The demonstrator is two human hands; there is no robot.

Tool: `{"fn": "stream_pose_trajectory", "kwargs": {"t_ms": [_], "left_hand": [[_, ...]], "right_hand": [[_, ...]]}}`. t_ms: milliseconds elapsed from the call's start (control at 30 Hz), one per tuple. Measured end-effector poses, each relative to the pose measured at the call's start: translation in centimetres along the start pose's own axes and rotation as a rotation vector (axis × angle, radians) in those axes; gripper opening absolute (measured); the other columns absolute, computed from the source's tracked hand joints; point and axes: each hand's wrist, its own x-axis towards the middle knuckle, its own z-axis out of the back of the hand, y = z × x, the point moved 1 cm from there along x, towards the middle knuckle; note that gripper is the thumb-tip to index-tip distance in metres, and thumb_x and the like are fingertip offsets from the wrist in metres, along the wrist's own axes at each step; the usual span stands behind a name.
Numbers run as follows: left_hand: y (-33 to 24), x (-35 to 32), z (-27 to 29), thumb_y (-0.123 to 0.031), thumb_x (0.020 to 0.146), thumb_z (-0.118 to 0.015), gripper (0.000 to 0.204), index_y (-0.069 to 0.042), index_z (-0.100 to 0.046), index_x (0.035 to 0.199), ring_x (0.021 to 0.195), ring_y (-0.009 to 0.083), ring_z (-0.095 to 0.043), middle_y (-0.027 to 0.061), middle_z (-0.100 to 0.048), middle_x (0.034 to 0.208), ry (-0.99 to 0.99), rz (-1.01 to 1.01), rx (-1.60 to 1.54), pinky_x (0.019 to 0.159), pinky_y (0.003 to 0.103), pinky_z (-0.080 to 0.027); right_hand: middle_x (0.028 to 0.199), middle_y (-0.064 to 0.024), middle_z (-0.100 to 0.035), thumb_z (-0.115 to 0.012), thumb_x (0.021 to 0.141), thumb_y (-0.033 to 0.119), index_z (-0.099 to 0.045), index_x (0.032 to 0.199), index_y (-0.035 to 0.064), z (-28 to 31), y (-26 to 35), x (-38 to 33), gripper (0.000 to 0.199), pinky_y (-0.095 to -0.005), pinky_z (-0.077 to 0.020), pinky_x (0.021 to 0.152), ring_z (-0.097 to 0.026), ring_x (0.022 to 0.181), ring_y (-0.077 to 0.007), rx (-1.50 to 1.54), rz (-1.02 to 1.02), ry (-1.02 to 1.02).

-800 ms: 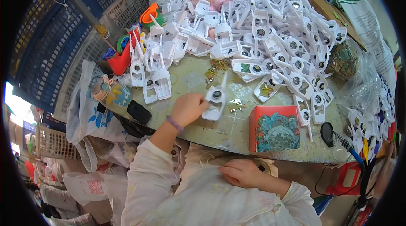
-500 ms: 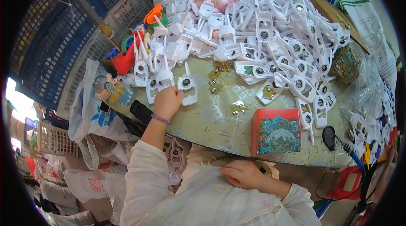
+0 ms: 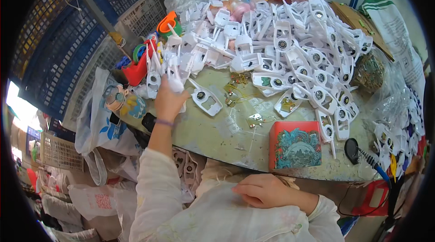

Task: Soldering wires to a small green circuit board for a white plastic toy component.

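My left hand (image 3: 168,102) reaches to the left side of the table, thumb and fingers closed round a white plastic housing (image 3: 175,81) with a long handle. Motion smears the part, and the hand hides some of it. Just right of the hand lies a separate white housing (image 3: 206,97) with a round dark disc and an open window. In my lap, against the pale clothing, my right hand (image 3: 263,190) rests loosely with its fingers laid out and nothing visible in them.
A large heap of similar white housings (image 3: 290,45) covers the back. Small circuit boards with yellow wires (image 3: 233,92) lie mid-table. A red box (image 3: 297,144) sits near the front edge, beside a black round-headed tool (image 3: 351,150). A red tape dispenser (image 3: 135,72) stands at left.
My left hand has moved away from me and slightly left, to the white parts. The separate housing beside it has turned and shifted a little right. My right hand stays in my lap.
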Motion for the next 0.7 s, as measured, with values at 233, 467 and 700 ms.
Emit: {"fn": "stream_pose_trajectory", "kwargs": {"t_ms": [233,467,700], "left_hand": [[-6.5,-8.9,4.5,-0.017,0.074,-0.077,0.093,-0.006,-0.021,0.147,0.129,0.0318,-0.044,0.0192,-0.043,0.139,0.483,-0.251,-1.440,0.103,0.050,-0.041],[-8.8,-14.2,3.4,-0.027,0.070,-0.082,0.102,-0.008,-0.021,0.148,0.132,0.0349,-0.041,0.0225,-0.040,0.141,0.769,-0.088,-1.679,0.101,0.048,-0.044],[-8.8,-15.4,2.2,-0.008,0.071,-0.073,0.098,-0.009,-0.016,0.150,0.132,0.0327,-0.042,0.0166,-0.035,0.147,0.689,0.252,-1.676,0.103,0.045,-0.042]], "right_hand": [[0.107,-0.0144,-0.059,-0.069,0.078,0.002,-0.059,0.114,0.0045,1.9,1.2,2.5,0.037,-0.0351,-0.0542,0.070,-0.064,0.085,-0.0284,-0.025,-0.131,-0.368],[0.104,-0.0140,-0.060,-0.070,0.074,-0.002,-0.063,0.113,0.0060,3.2,1.2,3.3,0.040,-0.0345,-0.0538,0.067,-0.064,0.080,-0.0276,-0.297,-0.132,-0.526],[0.093,-0.0094,-0.065,-0.070,0.073,-0.001,-0.067,0.100,0.0050,2.7,0.6,2.9,0.028,-0.0334,-0.0525,0.064,-0.065,0.079,-0.0265,-0.312,-0.152,-0.538]]}}
